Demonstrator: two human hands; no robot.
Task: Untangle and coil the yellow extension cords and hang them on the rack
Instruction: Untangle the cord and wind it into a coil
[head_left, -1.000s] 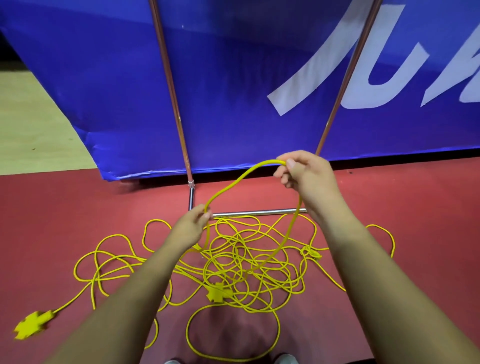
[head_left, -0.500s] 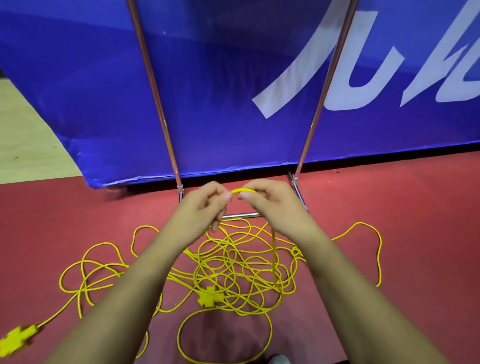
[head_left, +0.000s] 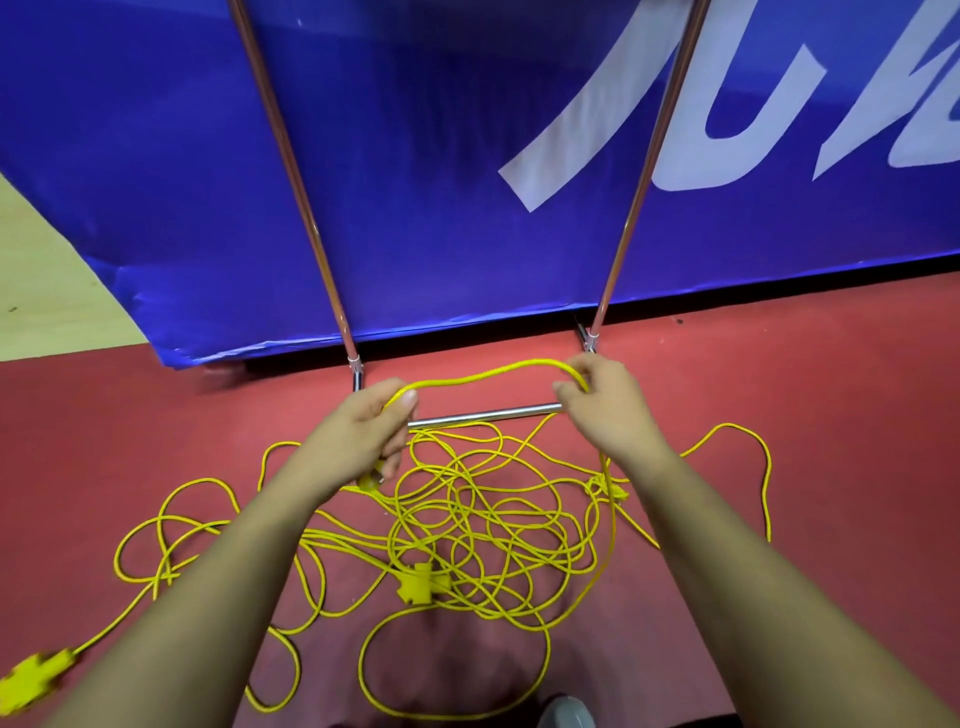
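A tangle of yellow extension cord (head_left: 467, 519) lies in loose loops on the red floor in front of me. A short length of it (head_left: 488, 375) stretches between my two hands, held above the pile. My left hand (head_left: 363, 436) grips one end of that length, with a yellow plug end peeking out below its fingers. My right hand (head_left: 608, 405) pinches the other end, and the cord drops from it down into the pile. A yellow socket block (head_left: 418, 582) sits in the tangle; another one (head_left: 34, 675) lies at the bottom left. The rack's lower bar (head_left: 483, 415) and two slanted poles (head_left: 291, 171) stand just beyond.
A blue banner (head_left: 441, 182) with white lettering hangs behind the rack poles. Pale wooden floor (head_left: 47, 291) shows at the far left. A loose cord loop (head_left: 748, 457) reaches to the right. The toe of a grey shoe (head_left: 566, 714) shows at the bottom edge.
My hands came together over the pile half a second ago and have now drawn apart, pulling a length of cord taut-ish between them. The view shifted slightly.
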